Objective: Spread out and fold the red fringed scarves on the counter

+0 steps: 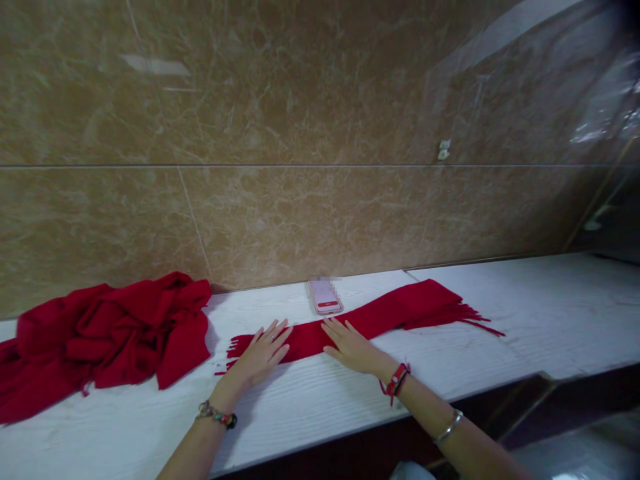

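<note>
A red scarf (387,312) with fringed ends lies lengthwise in a narrow folded strip on the white wooden tabletop (320,407). My left hand (261,355) rests flat with fingers spread over the scarf near its left fringe. Farther right, my right hand (350,343) lies with its fingers stretched out on the scarf's front part, near the middle. Neither hand grips the cloth. Just behind the scarf is a phone (327,307) in a pinkish case, its screen lit and partly blurred.
A crumpled heap of red cloth (135,333) covers the left end of the table. Brown marbled wall tiles (300,220) rise directly behind the table, with a small white fitting (443,149) on them. The table's front edge runs below my forearms.
</note>
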Motion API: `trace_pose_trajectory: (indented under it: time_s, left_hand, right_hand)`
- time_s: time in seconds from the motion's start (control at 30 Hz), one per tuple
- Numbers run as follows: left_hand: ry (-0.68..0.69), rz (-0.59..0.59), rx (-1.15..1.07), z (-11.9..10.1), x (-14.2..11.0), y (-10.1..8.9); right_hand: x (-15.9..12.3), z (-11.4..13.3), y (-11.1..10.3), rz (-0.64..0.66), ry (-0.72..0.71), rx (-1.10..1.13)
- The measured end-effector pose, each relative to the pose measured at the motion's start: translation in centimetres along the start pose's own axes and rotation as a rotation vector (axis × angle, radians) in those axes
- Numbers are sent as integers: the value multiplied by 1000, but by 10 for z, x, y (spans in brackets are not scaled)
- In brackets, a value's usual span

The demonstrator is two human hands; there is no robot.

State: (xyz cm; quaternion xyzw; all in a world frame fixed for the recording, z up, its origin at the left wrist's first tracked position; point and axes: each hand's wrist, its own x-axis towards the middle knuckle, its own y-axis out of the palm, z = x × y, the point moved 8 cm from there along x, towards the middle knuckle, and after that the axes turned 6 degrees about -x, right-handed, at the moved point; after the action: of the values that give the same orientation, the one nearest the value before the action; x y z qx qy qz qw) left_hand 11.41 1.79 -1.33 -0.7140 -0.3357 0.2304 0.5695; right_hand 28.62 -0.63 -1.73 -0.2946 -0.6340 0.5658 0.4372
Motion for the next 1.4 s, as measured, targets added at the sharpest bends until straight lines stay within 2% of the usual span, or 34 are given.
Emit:
trace_pose_trajectory:
  time_s: [0.1,0.17,0.3,0.47,0.57,0.63,0.83,1.07,1.2,1.4]
  left_hand:
    - [-68,21,49,8,1,4]
    - [-71,15,59,9,1,6]
    - [-71,-46,30,13,3,5]
    - [-23,-144,27,12,15,-8]
    - [1,-79,-26,11,30,-17]
    - [-40,-20,-91,18,39,-22]
    - [-129,86,-181,40,45,-26]
    - [-158,108,-235,59,41,-29]
    - [-136,85,-255,62,40,-30]
    - [-114,13,-308,64,38,-31]
  right_hand:
    - [-2,9,1,27,-23,22]
    - [-3,11,-3,-6,-16,2]
    - [-9,16,-16,-112,-58,-113]
    - [-26,16,-25,-120,-94,-253]
    - [-36,18,-29,-141,-119,-252]
    - [-38,25,-31,-160,-151,-231]
    - [-14,64,-34,-208,-236,-172]
    - [24,114,-30,-183,-328,-191]
    - [32,124,-25,-162,-368,-249]
    - [35,122,-16,-156,-512,-274]
